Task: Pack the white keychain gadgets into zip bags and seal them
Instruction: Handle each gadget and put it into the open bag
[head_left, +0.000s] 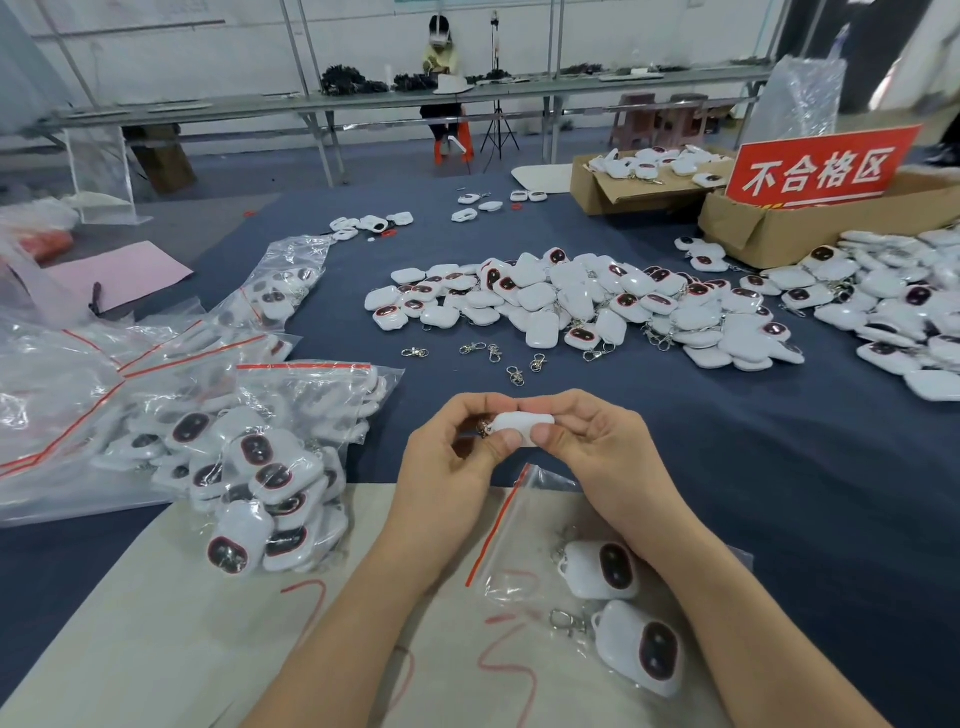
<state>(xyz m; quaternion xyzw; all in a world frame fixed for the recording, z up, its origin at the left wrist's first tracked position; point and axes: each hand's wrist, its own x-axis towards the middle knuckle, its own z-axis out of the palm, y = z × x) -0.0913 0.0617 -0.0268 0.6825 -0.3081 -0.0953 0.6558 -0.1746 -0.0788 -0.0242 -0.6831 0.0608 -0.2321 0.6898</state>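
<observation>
Both hands hold one white keychain gadget (521, 425) above the table's near middle. My left hand (451, 457) pinches its left end by the metal clasp, and my right hand (597, 447) pinches its right end. Below them a clear zip bag (511, 525) with a red seal strip lies on the beige mat (208, 623), holding two white gadgets (602, 569) with dark oval faces. A big heap of loose gadgets (582, 306) lies further back on the blue cloth.
Filled zip bags (260, 467) pile up at the left. Loose metal clasps (498, 356) lie before the heap. More gadgets (893, 312) spread at the right by cardboard boxes (779, 228) with a red sign (821, 166). A person sits at a far bench.
</observation>
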